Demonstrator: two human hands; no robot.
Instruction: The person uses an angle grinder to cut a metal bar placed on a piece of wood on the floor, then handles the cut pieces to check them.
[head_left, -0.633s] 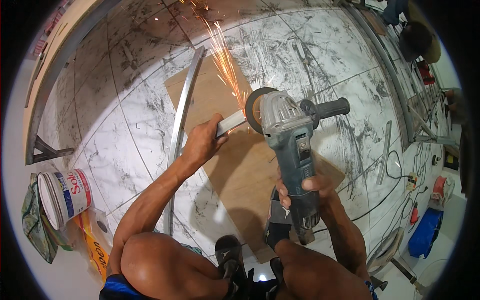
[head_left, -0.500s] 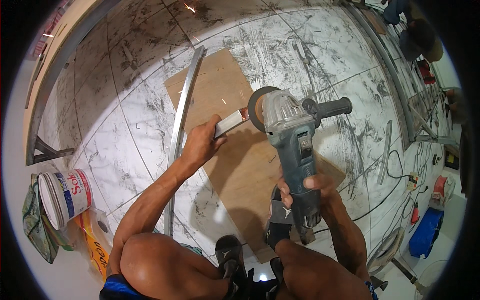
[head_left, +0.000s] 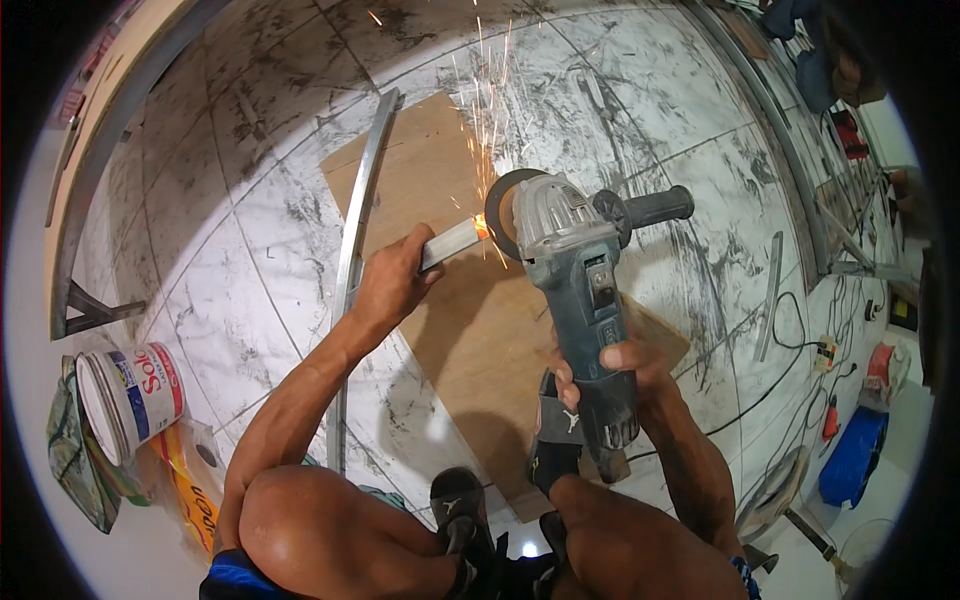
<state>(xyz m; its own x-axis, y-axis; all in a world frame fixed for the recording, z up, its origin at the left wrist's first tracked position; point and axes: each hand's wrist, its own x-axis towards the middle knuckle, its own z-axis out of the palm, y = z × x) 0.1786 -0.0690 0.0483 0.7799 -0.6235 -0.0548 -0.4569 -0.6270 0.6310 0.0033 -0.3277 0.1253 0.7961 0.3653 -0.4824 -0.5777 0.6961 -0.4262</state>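
Sparks [head_left: 484,140] fly as disc [head_left: 497,218] meets metal bar [head_left: 452,245]

A white bucket [head_left: 145,395] with a red-and-blue label stands at far left, its contents hidden; large lettering runs across its side. Beside it, a clear-and-yellow plastic bag [head_left: 188,480] carries dark lettering, and a camouflage cloth [head_left: 80,460] lies against the bucket. At far right sits a blue bag-like item [head_left: 852,455], its inside out of sight.

At center, the hands are apart: the left hand [head_left: 392,280] is clamped on the metal bar, whose glowing end touches the disc, while the right hand [head_left: 640,368] wraps the body of an angle grinder [head_left: 580,265]. Both tool and bar are above a plywood sheet [head_left: 450,345]. A longer metal length [head_left: 362,200] crosses the sheet's left corner and passes under the left forearm. A black cord [head_left: 722,430] trails along the smudged tile floor [head_left: 265,300].
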